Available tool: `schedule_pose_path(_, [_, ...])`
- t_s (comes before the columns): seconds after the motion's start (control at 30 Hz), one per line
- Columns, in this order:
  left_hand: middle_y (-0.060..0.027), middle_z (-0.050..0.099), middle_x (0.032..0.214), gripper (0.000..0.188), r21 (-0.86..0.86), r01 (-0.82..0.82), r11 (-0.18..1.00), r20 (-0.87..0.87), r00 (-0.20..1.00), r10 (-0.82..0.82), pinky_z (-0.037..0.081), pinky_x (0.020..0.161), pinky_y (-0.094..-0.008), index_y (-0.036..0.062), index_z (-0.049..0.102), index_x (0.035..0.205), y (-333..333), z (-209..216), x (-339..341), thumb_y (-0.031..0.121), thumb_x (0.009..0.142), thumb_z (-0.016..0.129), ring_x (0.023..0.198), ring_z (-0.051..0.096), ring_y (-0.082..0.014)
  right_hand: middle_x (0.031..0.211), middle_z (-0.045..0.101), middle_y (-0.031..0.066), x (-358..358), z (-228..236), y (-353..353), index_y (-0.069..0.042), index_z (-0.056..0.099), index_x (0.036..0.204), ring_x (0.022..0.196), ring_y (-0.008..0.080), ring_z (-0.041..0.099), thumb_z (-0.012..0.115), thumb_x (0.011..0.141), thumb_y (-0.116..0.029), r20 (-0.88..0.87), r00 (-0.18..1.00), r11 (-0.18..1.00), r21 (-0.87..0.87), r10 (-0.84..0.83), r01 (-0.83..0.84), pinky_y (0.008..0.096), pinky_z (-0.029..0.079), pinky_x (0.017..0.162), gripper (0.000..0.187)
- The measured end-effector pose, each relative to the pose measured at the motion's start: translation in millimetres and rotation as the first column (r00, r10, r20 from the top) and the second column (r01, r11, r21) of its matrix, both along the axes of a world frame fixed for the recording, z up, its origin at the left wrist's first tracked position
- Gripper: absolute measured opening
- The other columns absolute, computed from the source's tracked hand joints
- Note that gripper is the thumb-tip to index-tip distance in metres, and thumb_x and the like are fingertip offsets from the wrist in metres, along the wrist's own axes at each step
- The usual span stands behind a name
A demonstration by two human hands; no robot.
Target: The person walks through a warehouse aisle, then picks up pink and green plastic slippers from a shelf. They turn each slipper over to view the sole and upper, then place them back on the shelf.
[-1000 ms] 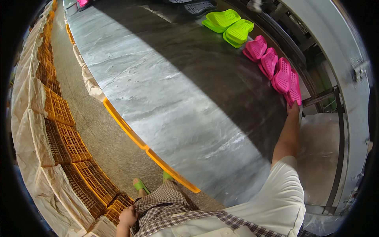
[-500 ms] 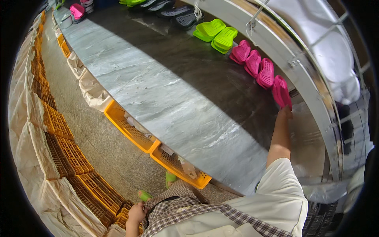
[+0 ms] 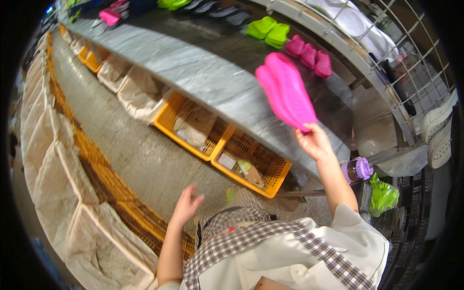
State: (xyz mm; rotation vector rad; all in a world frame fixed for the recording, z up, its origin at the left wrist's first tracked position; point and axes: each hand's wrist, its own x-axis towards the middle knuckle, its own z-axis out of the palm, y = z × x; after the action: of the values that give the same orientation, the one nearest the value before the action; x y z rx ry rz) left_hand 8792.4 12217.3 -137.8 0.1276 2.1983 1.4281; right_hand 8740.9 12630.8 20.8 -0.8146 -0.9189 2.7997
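Note:
My right hand (image 3: 313,141) pinches the near end of a stack of pink insoles (image 3: 285,89), foot-shaped pieces lying against each other. They hang raised above the long grey worktable (image 3: 203,77), tilted with their far end toward the upper left. Beyond them, more pink insoles (image 3: 308,55) stand in a row along the table's back edge, beside bright green ones (image 3: 268,32) and black ones (image 3: 220,13). My left hand (image 3: 187,205) is held out above the floor, empty, its fingers apart and slightly bent.
Yellow crates (image 3: 251,166) holding loose pieces sit under the table's front edge. Cloth-lined bins (image 3: 53,183) line the left side. At right are a purple-lidded bottle (image 3: 358,169), a green plastic bag (image 3: 384,195), a wire rack (image 3: 411,63) and white clogs (image 3: 440,130).
My right hand has lifted the nearest pink insoles off the table's back edge and carried them left, toward me. My left hand has risen from my side, moving forward.

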Motion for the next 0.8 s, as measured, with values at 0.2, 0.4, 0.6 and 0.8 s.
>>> schedule_pose_path(0.2, [-0.0134,0.032,0.141,0.069,0.704,-0.532,0.471,0.357,0.838,0.413,0.041,0.094,-0.0367,0.0091,0.014,0.144,30.6,78.9,-29.9,0.028,0.092,0.055,0.121,0.043,-0.0237,0.110,0.056,0.0156,30.5,-38.0,-171.9,0.002,0.040,0.123,0.080,0.0217,0.062,0.054,0.078,0.004,0.055,0.814,0.795,0.182,0.579,-0.578,0.0298,0.054,0.072,0.047])
schedule_pose_path(0.4, [-0.0072,0.041,0.135,0.054,0.895,-0.443,0.050,0.339,0.750,0.568,0.040,0.100,-0.0425,0.0112,0.024,0.138,10.8,73.2,-23.5,0.032,0.095,0.049,0.120,0.045,-0.0234,0.132,0.035,0.0211,68.6,-46.6,-235.4,-0.001,0.024,0.132,0.126,0.0319,0.036,0.075,0.072,-0.015,0.142,0.636,0.072,0.952,0.758,-0.298,0.0402,0.035,0.100,0.080])
schedule_pose_path(0.6, [-0.0091,0.047,0.130,0.051,0.914,-0.389,-0.116,0.406,0.872,0.274,0.048,0.092,-0.0406,0.0052,0.037,0.132,-15.1,57.6,-6.9,0.036,0.093,0.049,0.117,0.048,-0.0245,0.142,0.028,0.0191,63.7,-31.7,-233.0,-0.009,0.029,0.129,0.129,0.0343,0.032,0.086,0.059,-0.027,-0.046,0.312,0.076,0.994,0.949,-0.084,0.0421,0.033,0.103,0.092])
schedule_pose_path(0.8, [-0.0118,0.038,0.139,0.050,0.912,-0.348,-0.217,0.386,0.906,0.173,0.052,0.089,-0.0441,0.0034,0.034,0.136,-9.0,72.0,2.6,0.027,0.095,0.047,0.127,0.040,-0.0287,0.140,0.034,0.0161,62.1,-21.8,-231.9,-0.011,0.038,0.126,0.127,0.0310,0.037,0.086,0.059,-0.025,-0.142,0.264,0.167,0.983,0.954,-0.076,0.0402,0.035,0.102,0.083])
